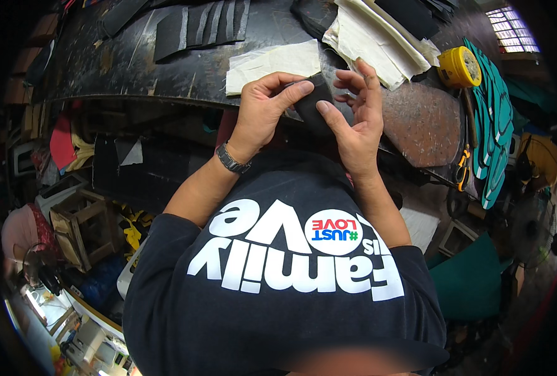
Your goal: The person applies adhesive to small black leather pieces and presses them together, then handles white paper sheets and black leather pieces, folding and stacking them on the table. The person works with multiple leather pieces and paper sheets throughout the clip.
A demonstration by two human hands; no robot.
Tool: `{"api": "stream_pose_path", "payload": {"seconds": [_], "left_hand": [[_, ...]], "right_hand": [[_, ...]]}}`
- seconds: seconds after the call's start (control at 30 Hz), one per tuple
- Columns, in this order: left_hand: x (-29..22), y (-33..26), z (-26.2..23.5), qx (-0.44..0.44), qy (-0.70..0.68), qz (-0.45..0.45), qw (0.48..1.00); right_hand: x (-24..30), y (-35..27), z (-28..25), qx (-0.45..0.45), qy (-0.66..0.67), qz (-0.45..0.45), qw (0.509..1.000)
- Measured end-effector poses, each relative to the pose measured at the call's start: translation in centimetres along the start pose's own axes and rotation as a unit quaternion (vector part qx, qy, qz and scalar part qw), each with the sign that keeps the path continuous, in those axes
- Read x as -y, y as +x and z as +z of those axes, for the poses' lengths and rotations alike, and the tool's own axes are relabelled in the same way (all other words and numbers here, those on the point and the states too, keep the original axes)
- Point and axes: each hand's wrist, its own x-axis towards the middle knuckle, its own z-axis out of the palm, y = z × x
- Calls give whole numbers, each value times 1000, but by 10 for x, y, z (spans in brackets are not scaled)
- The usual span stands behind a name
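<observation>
A small, flat black piece [314, 111] is held up in front of my chest, at the near edge of the dark worktable [134, 69]. My left hand [267, 108] pinches its upper left side between thumb and bent fingers. On the other side, my right hand [360, 116] has its fingers raised and spread, with the thumb tip lying over or against the piece; whether it presses there I cannot tell. Just beyond the hands lies an off-white sheet [272, 66]. A stack of off-white cloth-like sheets [379, 44] sits farther right.
Black pieces with grey strips [197, 28] lie at the far left. On the right are a yellow tub [457, 67], a worn brown board [422, 122], an orange-handled tool [463, 169] and overlapping teal pieces [493, 125]. A wooden stool [81, 229] stands at lower left.
</observation>
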Motion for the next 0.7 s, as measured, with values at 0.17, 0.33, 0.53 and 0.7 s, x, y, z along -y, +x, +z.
{"api": "stream_pose_path", "payload": {"seconds": [0.17, 0.33, 0.53, 0.7], "left_hand": [[-3, -2, 4, -8, 77, 42, 996], [-21, 2, -6, 61, 329, 138, 932], [-40, 36, -44, 0, 661, 231, 714], [-37, 43, -53, 41, 698, 115, 705]], "right_hand": [[5, -5, 3, 50, 231, 164, 958], [7, -3, -9, 53, 110, 121, 985], [-4, 6, -27, -39, 151, 97, 983], [-15, 6, -35, -44, 145, 84, 985]]}}
